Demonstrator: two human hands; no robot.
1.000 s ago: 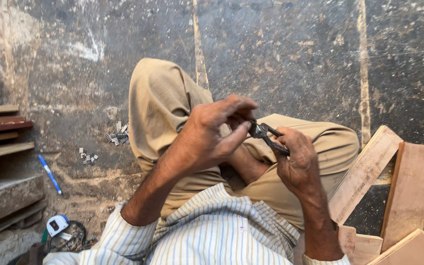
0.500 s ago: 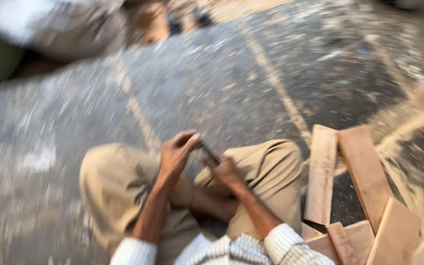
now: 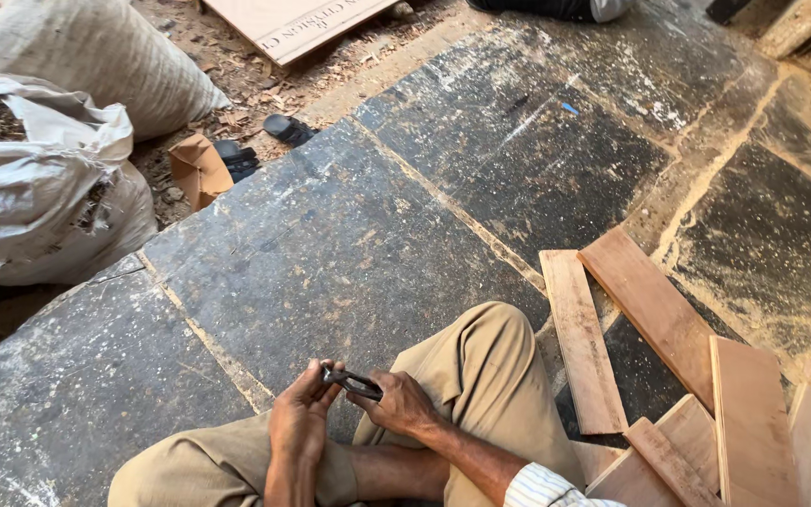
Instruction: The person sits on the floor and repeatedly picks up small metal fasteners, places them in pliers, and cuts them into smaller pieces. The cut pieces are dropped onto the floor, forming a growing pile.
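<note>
I sit cross-legged on a dark stone floor in khaki trousers. Both hands meet in front of my knees on a small dark metal tool (image 3: 353, 382). My left hand (image 3: 298, 421) has its fingers curled around the tool's left end. My right hand (image 3: 400, 404) grips its right end from the other side. What kind of tool it is cannot be told at this size.
Several wooden planks (image 3: 651, 305) lie fanned out on the floor at my right. Two filled white sacks (image 3: 44, 188) stand at the upper left, with a brown cardboard scrap (image 3: 199, 169) and dark sandals (image 3: 285, 129) beside them. A flat board (image 3: 293, 23) lies at the top amid wood shavings.
The view has swung from a close look down at my lap to a wider look across the floor. My hands stay together on the tool, now lower in the view.
</note>
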